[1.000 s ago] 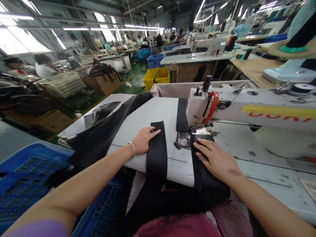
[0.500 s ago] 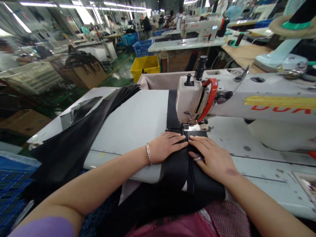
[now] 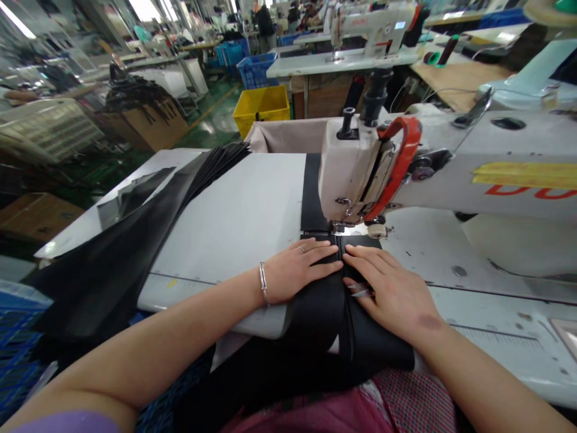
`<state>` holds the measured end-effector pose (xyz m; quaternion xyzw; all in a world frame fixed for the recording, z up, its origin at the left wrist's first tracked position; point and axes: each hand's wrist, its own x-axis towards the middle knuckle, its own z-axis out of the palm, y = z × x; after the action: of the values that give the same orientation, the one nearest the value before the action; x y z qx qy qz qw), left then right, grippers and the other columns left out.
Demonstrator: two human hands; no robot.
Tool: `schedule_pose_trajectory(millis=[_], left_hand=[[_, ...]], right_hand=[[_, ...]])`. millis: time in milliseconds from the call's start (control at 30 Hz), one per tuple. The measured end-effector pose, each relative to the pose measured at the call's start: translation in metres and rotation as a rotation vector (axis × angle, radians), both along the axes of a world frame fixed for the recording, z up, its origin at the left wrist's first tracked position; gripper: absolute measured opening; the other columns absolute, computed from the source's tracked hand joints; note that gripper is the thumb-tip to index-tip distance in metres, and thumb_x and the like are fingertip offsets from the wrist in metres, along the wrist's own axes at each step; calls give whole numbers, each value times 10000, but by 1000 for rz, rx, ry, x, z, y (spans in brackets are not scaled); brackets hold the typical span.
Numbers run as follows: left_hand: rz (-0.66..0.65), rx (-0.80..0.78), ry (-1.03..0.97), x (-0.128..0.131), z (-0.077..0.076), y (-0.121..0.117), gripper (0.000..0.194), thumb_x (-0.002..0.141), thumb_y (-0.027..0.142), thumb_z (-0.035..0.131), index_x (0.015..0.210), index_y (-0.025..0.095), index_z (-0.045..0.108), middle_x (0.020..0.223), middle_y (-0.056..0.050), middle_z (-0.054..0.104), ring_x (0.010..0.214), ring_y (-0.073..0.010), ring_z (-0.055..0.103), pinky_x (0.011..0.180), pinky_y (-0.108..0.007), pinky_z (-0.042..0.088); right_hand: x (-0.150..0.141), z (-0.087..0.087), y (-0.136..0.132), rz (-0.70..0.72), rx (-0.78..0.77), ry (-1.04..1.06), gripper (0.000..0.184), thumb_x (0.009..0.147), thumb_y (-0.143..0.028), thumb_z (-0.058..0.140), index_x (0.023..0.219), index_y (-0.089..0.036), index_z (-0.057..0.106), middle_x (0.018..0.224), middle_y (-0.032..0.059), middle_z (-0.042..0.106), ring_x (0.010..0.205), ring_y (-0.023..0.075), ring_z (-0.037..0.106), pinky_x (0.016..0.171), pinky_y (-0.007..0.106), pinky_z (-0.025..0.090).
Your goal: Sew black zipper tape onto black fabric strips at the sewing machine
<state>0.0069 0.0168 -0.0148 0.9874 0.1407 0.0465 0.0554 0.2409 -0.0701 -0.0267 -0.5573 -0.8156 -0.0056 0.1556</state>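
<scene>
Black fabric panels (image 3: 318, 304) lie under the needle area of a white sewing machine (image 3: 345, 174), with a seam line running toward me. My left hand (image 3: 300, 269) rests flat on the fabric left of the seam, fingers stretched out. On the other side, my right hand (image 3: 390, 285) presses flat with its fingers extended, their tips close to the seam. A small metal tool, perhaps thread snips (image 3: 360, 292), shows by the right thumb; how it is held is partly hidden. The fabric drapes over the table's front edge toward my lap.
A fanned stack of black pieces (image 3: 135, 234) lies on the left of the white table (image 3: 229, 210). Behind the table are a fabric-lined bin (image 3: 288, 137) and a yellow crate (image 3: 264, 105). A blue basket (image 3: 18, 337) stands at lower left.
The view has shifted and tilted slightly downward. Both hands keep nearly the same place on the fabric, and the fabric shows no clear movement under the needle.
</scene>
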Motion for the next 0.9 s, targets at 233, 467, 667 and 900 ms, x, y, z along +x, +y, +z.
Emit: schedule_pose_trajectory(millis=[233, 467, 667, 900], left_hand=[[-4, -21, 38, 1, 0, 6, 507, 936, 172, 406, 1436, 218, 335, 1539, -85, 259, 1434, -220, 201, 1187, -437, 179], [-7, -16, 78, -1, 1, 11, 564, 901, 176, 451, 1446, 211, 310, 1553, -81, 217, 1440, -214, 182, 1192, -422, 147], [-41, -45, 53, -2, 0, 14, 636, 853, 205, 528, 1451, 190, 310, 1551, -105, 216, 1436, -243, 189, 1193, -433, 134], [-53, -59, 69, -1, -1, 20, 679, 828, 254, 540, 1456, 206, 287, 1558, -98, 195, 1439, -238, 180, 1189, -435, 138]], right_hand=[[-2, 1, 2, -23, -3, -23, 408, 940, -380, 440, 1303, -215, 526, 1390, 44, 503, 1264, 229, 439, 967, 409, 473], [-4, 3, 6, -34, -1, -48, 407, 955, -385, 418, 1309, -213, 518, 1387, 49, 505, 1267, 234, 434, 938, 414, 492], [-2, 3, 7, -11, -9, -60, 409, 938, -367, 451, 1313, -214, 509, 1394, 46, 495, 1266, 229, 437, 953, 418, 491], [-5, 1, 8, -40, -1, -87, 406, 946, -378, 434, 1316, -222, 498, 1399, 24, 488, 1283, 216, 414, 951, 408, 498]])
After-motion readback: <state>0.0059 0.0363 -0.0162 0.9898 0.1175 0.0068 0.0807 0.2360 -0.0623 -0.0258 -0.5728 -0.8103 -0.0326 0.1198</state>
